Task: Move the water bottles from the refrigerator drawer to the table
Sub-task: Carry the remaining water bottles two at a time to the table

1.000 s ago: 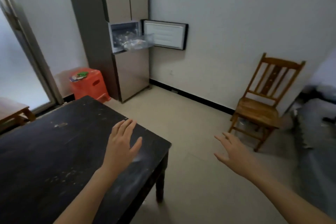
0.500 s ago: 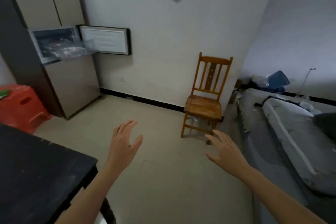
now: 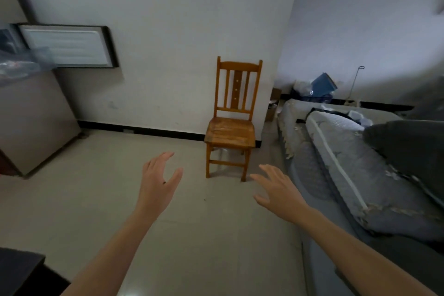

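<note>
The grey refrigerator (image 3: 36, 122) stands at the far left, its small compartment door (image 3: 67, 45) swung open against the wall. A clear drawer (image 3: 21, 62) juts out of it at the left edge; its contents are blurred and I cannot make out bottles. Only a corner of the dark table (image 3: 19, 269) shows at the bottom left. My left hand (image 3: 158, 180) and my right hand (image 3: 276, 187) are both held out over the floor, fingers spread and relaxed, holding nothing.
A wooden chair (image 3: 230, 125) stands against the wall straight ahead. A bed with grey bedding (image 3: 348, 156) fills the right side. Tiled floor (image 3: 96, 187) lies between me and the refrigerator.
The view has swung to the right: table and refrigerator slid off to the left, chair and bed came to the centre. Both hands stay open and empty.
</note>
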`<move>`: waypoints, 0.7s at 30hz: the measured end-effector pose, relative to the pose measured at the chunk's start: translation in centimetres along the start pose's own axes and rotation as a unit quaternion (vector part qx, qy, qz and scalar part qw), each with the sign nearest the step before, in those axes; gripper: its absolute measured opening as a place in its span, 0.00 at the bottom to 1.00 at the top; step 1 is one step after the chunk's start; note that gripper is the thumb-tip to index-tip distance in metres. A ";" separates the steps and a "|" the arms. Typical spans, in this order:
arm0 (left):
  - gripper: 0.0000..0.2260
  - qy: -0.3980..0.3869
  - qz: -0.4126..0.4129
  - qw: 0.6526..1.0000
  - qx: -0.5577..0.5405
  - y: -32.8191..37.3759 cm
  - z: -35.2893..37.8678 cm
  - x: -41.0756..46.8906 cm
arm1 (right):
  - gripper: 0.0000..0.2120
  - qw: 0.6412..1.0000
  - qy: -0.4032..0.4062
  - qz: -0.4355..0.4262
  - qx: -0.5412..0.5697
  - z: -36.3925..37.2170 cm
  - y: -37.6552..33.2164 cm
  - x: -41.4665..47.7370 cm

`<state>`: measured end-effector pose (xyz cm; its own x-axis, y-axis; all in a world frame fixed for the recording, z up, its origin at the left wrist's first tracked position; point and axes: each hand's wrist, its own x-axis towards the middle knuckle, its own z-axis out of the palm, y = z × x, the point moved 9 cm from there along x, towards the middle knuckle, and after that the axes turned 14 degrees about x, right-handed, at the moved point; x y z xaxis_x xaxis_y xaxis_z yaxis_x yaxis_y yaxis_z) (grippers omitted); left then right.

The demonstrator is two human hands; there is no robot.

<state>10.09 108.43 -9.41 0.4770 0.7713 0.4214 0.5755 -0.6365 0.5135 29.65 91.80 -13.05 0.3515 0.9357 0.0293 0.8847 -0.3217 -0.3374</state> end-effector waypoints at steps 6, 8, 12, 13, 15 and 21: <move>0.21 -0.022 0.014 1.000 0.006 1.4 7.1 6.3 | 0.26 1.000 -0.002 0.021 -0.023 -2.4 5.1 5.1; 0.20 -0.025 0.026 0.999 0.032 1.9 9.1 9.4 | 0.26 0.999 -0.012 0.020 -0.037 -3.6 7.1 7.8; 0.20 -0.032 0.056 0.995 0.072 3.1 11.3 14.4 | 0.25 0.999 -0.006 0.011 -0.043 -5.9 9.6 12.9; 0.20 -0.027 0.062 0.995 0.077 3.4 11.7 15.5 | 0.25 0.999 -0.003 0.011 -0.045 -6.1 10.2 14.0; 0.20 -0.027 0.071 0.993 0.085 4.2 12.7 17.5 | 0.26 0.999 0.011 0.009 -0.045 -6.7 11.7 16.0; 0.21 -0.036 0.081 0.990 0.106 6.7 16.1 21.8 | 0.29 0.997 0.057 -0.015 -0.048 -8.2 14.7 20.8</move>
<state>35.02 120.97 -8.81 0.6159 0.6621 0.4269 0.6109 -0.7436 0.2718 52.46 105.34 -9.68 0.3522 0.9243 0.1473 0.9186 -0.3113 -0.2435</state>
